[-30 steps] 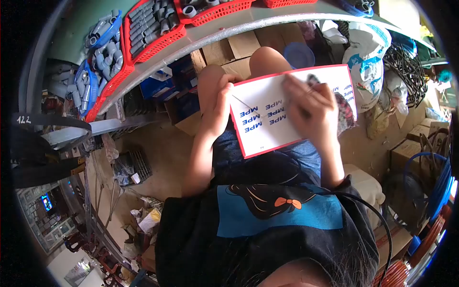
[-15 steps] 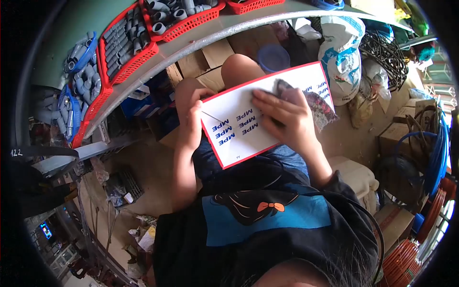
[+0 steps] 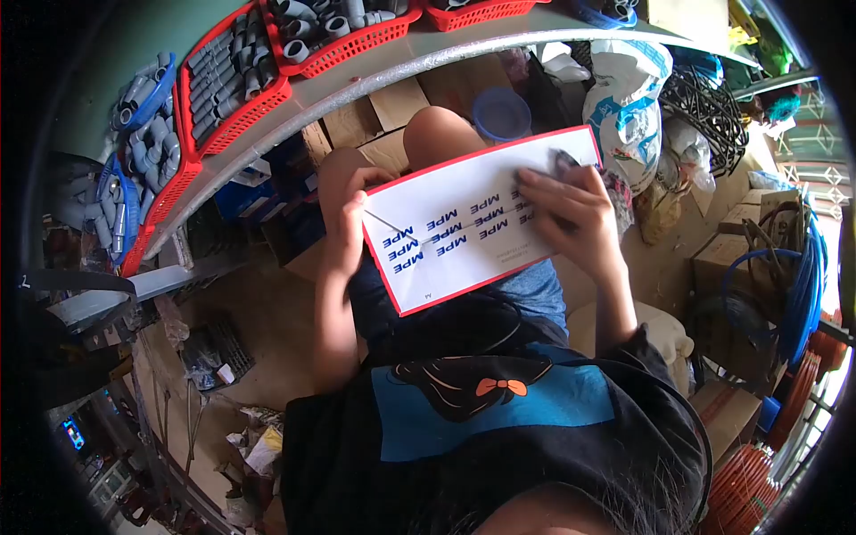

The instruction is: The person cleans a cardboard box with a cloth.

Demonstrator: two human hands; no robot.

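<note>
A flat white box-like panel (image 3: 464,192) with red edges and blue MPE lettering lies tilted across my lap. My left hand (image 3: 346,234) grips its left edge, fingers at the top corner and thumb on the near side. A thin dark line runs across the surface from beside that thumb. Over the right part, my right hand (image 3: 578,214) presses a dark, patterned cloth (image 3: 619,198) against the white face. Part of the cloth shows past the fingertips and the rest hangs beyond the right edge, with the middle hidden under the hand.
Red baskets (image 3: 234,78) of grey pipe fittings stand on the bench ahead, with blue baskets (image 3: 134,201) at left. Below the bench are cardboard boxes and a blue tub (image 3: 501,114). A white sack (image 3: 629,107), black cable coils (image 3: 704,111) and blue coiled hose (image 3: 807,285) are at right.
My right hand and the cloth have slid right across the panel, uncovering more MPE lettering. The panel has shifted slightly left in view; my left hand still grips its edge.
</note>
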